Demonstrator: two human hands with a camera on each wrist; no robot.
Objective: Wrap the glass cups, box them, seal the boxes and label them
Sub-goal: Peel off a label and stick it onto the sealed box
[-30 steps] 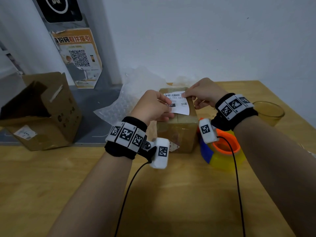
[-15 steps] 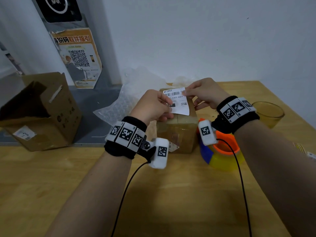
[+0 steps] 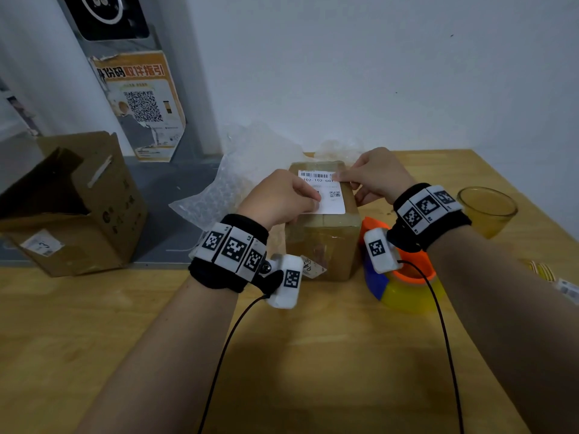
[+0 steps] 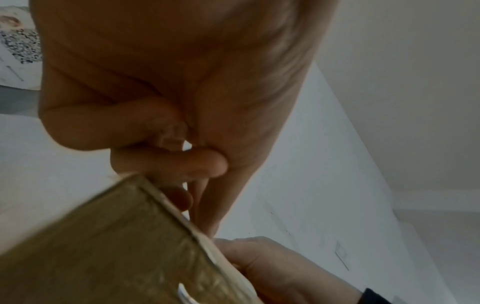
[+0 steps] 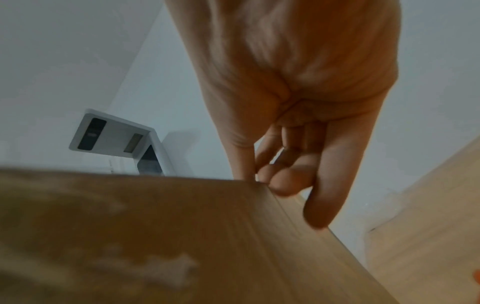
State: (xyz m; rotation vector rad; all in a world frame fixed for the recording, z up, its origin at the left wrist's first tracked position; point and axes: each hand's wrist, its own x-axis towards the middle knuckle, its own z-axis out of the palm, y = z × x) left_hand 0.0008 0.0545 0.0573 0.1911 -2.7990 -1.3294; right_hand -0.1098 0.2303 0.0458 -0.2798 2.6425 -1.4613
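Note:
A small taped cardboard box (image 3: 324, 245) stands mid-table. On its top lies a white shipping label (image 3: 332, 195) with a barcode and a QR code. My left hand (image 3: 313, 198) pinches the label's near left edge, fingers curled; in the left wrist view the left hand (image 4: 182, 164) sits against the box's top edge (image 4: 130, 236). My right hand (image 3: 340, 177) pinches the label's far right corner with thumb and forefinger; its other fingers curl at the box's corner (image 5: 182, 226) in the right wrist view. An amber glass cup (image 3: 487, 211) stands unwrapped at the right.
A tape dispenser (image 3: 404, 283) in orange, blue and yellow sits just right of the box, under my right wrist. Bubble wrap (image 3: 238, 183) lies behind and left of it. A larger open cardboard box (image 3: 72, 202) stands far left. More labels (image 3: 567, 289) lie at the table's right edge.
The label, held tilted above the box before, has come down flat onto the box top. Both hands kept their hold and sank with it.

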